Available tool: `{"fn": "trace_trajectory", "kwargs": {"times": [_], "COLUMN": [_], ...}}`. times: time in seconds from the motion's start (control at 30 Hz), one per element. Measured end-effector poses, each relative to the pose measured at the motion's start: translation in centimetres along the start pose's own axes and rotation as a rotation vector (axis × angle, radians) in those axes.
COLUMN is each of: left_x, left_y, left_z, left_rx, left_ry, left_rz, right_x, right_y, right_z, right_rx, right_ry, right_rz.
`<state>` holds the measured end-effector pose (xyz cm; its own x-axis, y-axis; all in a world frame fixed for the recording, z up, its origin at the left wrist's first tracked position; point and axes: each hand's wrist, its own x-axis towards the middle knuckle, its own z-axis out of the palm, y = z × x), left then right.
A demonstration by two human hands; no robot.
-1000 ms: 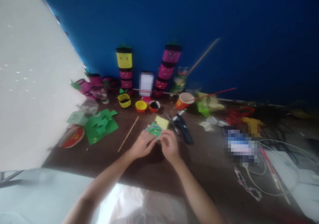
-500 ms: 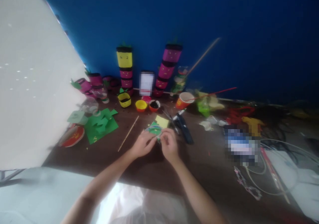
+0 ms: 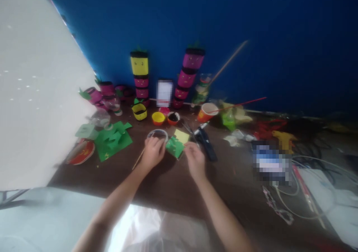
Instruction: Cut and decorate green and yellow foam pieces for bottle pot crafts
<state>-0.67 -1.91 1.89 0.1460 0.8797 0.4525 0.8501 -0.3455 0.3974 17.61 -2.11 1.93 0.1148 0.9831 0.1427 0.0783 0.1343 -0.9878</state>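
Observation:
My left hand (image 3: pixel 153 152) is closed on the near edge of a pale tape roll (image 3: pixel 158 132), left of the green paper. A small green paper piece (image 3: pixel 175 147) lies in front of a yellow paper square (image 3: pixel 181 136). At its right edge is my right hand (image 3: pixel 195 158), its fingers bent close together; blur hides whether they pinch anything. A thin wooden stick (image 3: pixel 137 161) passes partly behind my left hand. Scissors (image 3: pixel 192 132) lie beyond my right hand, beside a dark blue strip-like object (image 3: pixel 207 144).
Stacked purple and yellow cups (image 3: pixel 140 65) stand by the blue wall. A yellow bowl (image 3: pixel 158 118), a black-filled bowl (image 3: pixel 173 118) and a paper cup (image 3: pixel 207 112) sit at the back. Green sheets (image 3: pixel 114 142) lie left; cables and a blurred-out screen (image 3: pixel 271 164) lie right.
My left hand has moved left with the tape roll, away from the green paper. My right hand has shifted slightly right, and the green piece now shows more fully between the hands.

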Motion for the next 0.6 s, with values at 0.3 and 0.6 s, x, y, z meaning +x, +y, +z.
{"fn": "trace_trajectory", "kwargs": {"times": [0.3, 0.6], "left_x": [1.4, 2.9], "left_y": [0.8, 0.6], "left_z": [1.5, 3.2], "left_rx": [-0.045, -0.212], "left_ry": [-0.135, -0.285], "left_rz": [-0.141, -0.068], "right_x": [0.5, 0.8], "right_y": [0.5, 0.7], "right_z": [-0.1, -0.2], "right_rx": [-0.067, -0.041], "right_ry": [0.066, 0.068], "right_rz": [0.023, 0.033]}}
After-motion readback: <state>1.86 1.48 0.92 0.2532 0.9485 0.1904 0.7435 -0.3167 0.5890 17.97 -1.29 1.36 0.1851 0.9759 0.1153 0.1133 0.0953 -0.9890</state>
